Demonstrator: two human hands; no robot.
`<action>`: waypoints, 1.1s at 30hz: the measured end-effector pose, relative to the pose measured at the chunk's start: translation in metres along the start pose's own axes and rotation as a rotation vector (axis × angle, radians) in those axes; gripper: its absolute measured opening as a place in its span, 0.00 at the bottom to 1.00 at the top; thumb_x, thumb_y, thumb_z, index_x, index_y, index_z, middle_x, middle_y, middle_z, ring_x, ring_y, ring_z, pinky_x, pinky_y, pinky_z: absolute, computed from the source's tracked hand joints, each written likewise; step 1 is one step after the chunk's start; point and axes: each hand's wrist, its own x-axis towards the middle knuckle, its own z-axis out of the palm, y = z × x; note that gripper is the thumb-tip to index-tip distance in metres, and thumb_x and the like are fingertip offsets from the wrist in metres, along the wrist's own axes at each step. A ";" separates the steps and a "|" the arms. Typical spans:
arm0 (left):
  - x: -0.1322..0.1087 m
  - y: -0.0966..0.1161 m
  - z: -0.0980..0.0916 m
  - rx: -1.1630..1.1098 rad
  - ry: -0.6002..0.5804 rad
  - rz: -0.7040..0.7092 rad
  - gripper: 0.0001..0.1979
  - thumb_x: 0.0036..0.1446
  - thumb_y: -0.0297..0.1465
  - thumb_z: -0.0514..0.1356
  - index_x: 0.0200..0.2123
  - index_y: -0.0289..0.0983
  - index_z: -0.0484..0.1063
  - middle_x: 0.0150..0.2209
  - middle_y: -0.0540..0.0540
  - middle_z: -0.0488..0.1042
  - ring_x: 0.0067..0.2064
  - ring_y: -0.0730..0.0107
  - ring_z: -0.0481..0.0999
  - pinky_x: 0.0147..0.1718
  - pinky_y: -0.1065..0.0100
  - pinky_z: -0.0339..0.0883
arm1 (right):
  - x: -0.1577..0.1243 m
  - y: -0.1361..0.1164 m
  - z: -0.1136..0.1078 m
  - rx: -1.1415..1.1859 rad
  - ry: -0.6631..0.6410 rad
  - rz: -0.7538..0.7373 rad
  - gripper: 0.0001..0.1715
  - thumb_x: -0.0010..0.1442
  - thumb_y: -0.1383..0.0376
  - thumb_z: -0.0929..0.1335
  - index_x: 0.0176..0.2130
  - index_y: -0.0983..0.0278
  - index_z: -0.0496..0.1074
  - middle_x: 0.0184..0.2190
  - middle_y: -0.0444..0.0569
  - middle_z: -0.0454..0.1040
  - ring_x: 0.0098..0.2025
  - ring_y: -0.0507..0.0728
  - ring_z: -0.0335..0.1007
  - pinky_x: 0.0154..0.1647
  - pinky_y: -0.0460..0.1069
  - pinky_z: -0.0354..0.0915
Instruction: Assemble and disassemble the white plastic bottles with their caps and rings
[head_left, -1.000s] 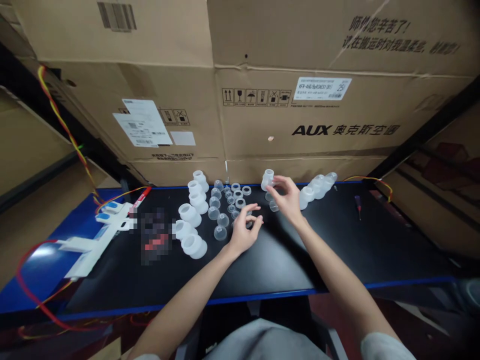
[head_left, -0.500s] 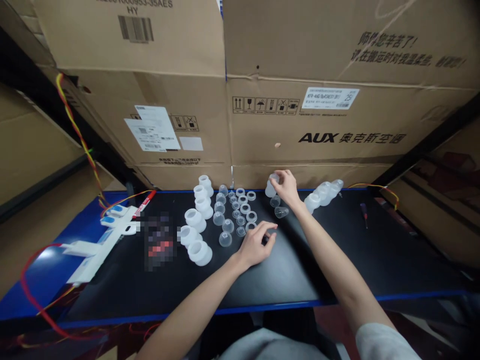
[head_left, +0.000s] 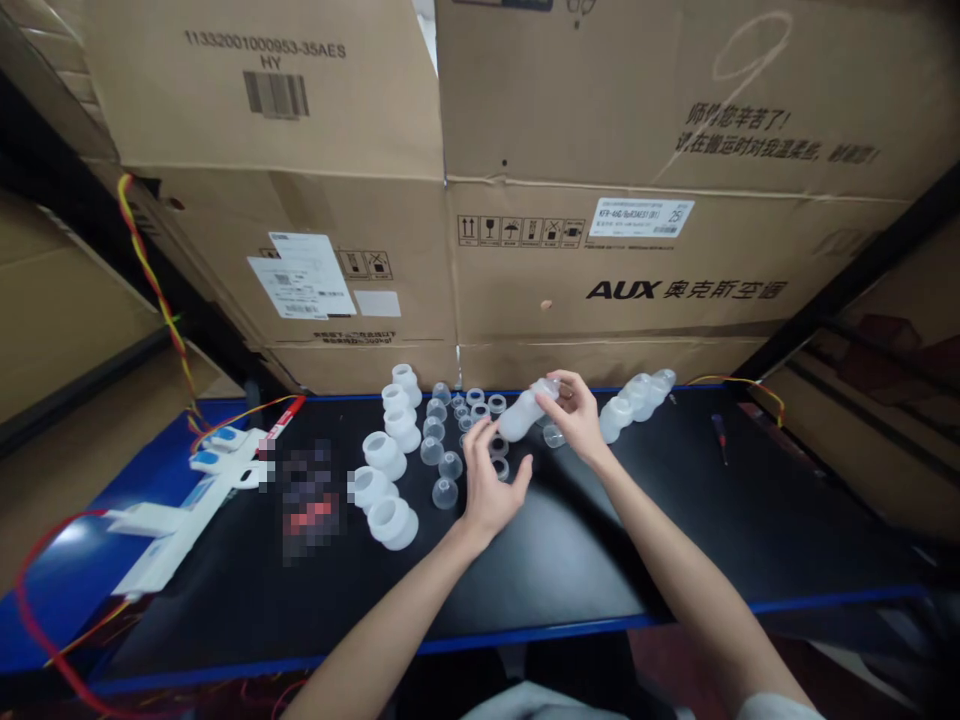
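My right hand (head_left: pixel 579 415) grips a white translucent baby bottle (head_left: pixel 517 418) near its top and holds it tilted above the table, base toward the left. Close to that base is my left hand (head_left: pixel 491 492), its fingers and thumb apart; I cannot tell whether a fingertip touches the bottle. Behind and left of this hand lie clear screw rings (head_left: pixel 496 404), partly covered by it. Clear domed caps (head_left: pixel 445 493) stand in a column farther left. A clear piece (head_left: pixel 553 436) lies below my right hand.
Open white bottles (head_left: pixel 393 522) form a row on the left, and several capped bottles (head_left: pixel 637 395) stand at the right. A screwdriver (head_left: pixel 719 438) lies farther right. A power strip (head_left: pixel 187 510) with cables is at far left. Cardboard (head_left: pixel 525 350) walls the back.
My right hand has lifted the bottle from the back of the table and tipped it leftward. My left hand has moved up toward its base and spread its fingers. The view has shifted slightly.
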 end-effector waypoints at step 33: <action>0.024 -0.016 -0.011 -0.540 -0.020 -0.532 0.32 0.51 0.50 0.77 0.53 0.33 0.84 0.50 0.37 0.86 0.51 0.47 0.87 0.51 0.55 0.82 | -0.044 -0.022 -0.019 0.116 0.009 -0.034 0.38 0.64 0.47 0.78 0.67 0.50 0.68 0.72 0.54 0.68 0.62 0.64 0.78 0.65 0.63 0.76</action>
